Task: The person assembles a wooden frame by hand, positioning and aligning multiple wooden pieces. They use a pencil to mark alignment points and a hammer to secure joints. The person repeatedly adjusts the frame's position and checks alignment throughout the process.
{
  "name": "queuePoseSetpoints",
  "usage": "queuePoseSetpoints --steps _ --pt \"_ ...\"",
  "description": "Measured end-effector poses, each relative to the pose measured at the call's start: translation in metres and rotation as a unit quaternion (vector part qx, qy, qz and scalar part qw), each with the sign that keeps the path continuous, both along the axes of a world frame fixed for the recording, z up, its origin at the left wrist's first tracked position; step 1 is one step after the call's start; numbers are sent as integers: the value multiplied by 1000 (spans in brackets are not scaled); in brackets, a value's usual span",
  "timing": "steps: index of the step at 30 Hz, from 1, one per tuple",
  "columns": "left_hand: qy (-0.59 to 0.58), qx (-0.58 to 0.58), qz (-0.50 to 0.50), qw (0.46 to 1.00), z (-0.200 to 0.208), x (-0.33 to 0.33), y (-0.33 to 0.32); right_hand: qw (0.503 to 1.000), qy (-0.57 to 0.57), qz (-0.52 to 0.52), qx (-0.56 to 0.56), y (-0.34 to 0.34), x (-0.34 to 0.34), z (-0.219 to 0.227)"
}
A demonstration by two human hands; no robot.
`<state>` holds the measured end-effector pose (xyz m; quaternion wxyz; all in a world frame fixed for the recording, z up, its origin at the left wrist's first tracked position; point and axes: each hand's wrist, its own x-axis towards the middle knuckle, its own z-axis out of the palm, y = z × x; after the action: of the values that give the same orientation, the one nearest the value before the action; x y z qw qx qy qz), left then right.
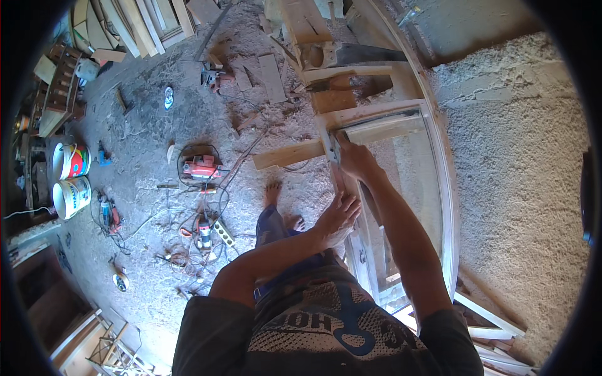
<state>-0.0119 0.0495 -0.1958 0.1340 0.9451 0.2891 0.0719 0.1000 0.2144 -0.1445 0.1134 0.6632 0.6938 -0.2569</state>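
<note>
**Asker:** Wooden frame (439,156), is that the biggest thing here, and where does it sit?

**Describer:** Yes. It is a pale, unfinished frame with a curved outer rail, standing in front of the person, right of centre, on a floor (163,131) covered in sawdust. A rough grey wall (520,163) rises just beyond it. A loose plank (287,155) pokes out leftward from the frame's upper corner.

**Asker:** What are the hands doing?

**Describer:** The right hand (356,160) is closed around a small flat block (332,147) pressed against the frame's inner upright, near that upper corner. The left hand (338,216) lies lower on the same upright, open, fingers spread flat on the wood, gripping nothing.

**Asker:** What else lies around?

**Describer:** Two white plastic buckets (71,178) stand at the far left, near a stack of timber offcuts (150,22) at the top. On the floor left of the person sits an orange power tool (202,167), and nearer the feet a white power strip (222,232) with tangled cables. A handsaw (360,55) rests on boards above the frame. The person's bare foot (272,193) shows between the tools and the frame.
</note>
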Motion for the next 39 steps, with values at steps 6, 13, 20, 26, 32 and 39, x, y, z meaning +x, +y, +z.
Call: queuePoseSetpoints --steps 6,13,20,26,32,39 --pt "11 43 12 999 -18 -5 1 999 7 42 34 -23 -1 -16" --pt "26 38 -1 999 -4 -7 5 1000 7 23 4 6 -15 -1" --pt "9 35 2 999 -8 -2 3 1000 -5 0 -24 -2 -12 2" --pt "0 36 7 999 -12 -2 4 1000 14 19 10 3 -12 -5" --pt "12 49 6 999 -10 -5 5 999 -8 34 18 0 -13 -7" --pt "3 41 13 999 -11 -7 0 999 -7 34 -30 -1 -9 4"
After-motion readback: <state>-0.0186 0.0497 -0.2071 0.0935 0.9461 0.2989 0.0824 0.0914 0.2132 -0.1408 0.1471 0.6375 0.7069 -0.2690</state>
